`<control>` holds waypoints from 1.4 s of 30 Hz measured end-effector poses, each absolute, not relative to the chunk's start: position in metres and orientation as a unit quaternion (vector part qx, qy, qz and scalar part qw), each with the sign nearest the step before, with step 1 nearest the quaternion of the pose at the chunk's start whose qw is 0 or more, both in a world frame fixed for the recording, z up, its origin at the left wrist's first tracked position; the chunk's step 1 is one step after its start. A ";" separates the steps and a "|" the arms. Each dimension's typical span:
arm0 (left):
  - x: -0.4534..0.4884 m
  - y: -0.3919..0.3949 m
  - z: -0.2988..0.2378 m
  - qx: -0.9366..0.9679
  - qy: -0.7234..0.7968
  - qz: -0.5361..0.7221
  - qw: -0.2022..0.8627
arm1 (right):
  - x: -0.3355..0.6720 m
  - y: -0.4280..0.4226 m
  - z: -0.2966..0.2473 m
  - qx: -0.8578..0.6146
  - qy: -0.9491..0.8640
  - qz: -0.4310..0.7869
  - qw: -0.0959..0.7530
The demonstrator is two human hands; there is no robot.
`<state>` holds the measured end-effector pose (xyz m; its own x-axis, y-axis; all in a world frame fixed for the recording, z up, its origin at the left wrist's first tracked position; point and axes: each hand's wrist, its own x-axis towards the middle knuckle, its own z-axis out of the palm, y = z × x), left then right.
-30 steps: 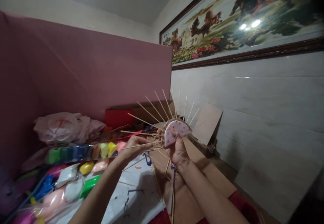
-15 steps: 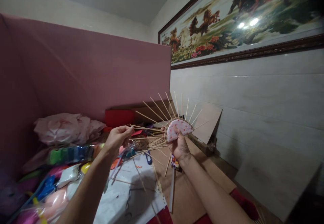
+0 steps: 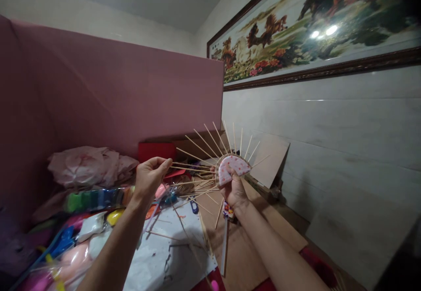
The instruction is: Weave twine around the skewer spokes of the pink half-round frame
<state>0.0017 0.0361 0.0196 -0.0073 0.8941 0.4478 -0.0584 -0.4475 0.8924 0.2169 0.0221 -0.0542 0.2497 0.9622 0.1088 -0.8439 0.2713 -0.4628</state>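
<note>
My right hand [image 3: 235,191] is closed round the flat lower part of a half-round piece [image 3: 235,167] covered in white fabric with red dots, thumb on its face. Thin wooden sticks [image 3: 211,138] fan out from its curved rim, where a brown woven band runs. To the left, my left hand [image 3: 152,172] pinches a thin brown cord [image 3: 190,164], which stretches from the fingertips towards the rim, above the leftmost sticks. The cord's loose end appears to trail down over the white sheet [image 3: 148,260]. Exactly where it meets the rim is too small to tell.
Loose sticks [image 3: 205,194] lie on the brown board [image 3: 246,242] beneath my hands. A craft knife or similar blue tool [image 3: 194,205] rests on the sheet's edge. Bagged coloured clay [image 3: 95,201] and a crumpled pink cloth [image 3: 88,166] fill the left. A tiled wall stands right.
My left hand has moved slightly up and left, drawing the cord into a straighter line above the sticks. The right hand keeps its grip on the half-round piece. The view has shifted slightly.
</note>
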 end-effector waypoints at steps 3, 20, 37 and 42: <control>0.002 0.037 0.018 0.587 0.352 0.640 0.350 | 0.219 0.024 -0.056 -0.155 -0.179 0.582 0.778; 0.003 0.042 0.010 0.680 0.428 0.550 0.227 | 0.227 0.033 -0.062 -0.180 -0.164 0.544 0.803; 0.008 0.055 -0.010 0.703 0.474 0.355 0.395 | 0.226 0.028 -0.060 -0.164 -0.149 0.565 0.795; 0.025 0.051 -0.032 0.725 0.448 0.278 0.443 | 0.225 0.026 -0.059 -0.131 -0.200 0.563 0.791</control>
<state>0.0249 0.0506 -0.0315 0.4448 0.8956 0.0062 0.4028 -0.2062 0.8917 0.2252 0.0262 -0.0593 0.2853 0.9434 0.1691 -0.8387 0.3312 -0.4323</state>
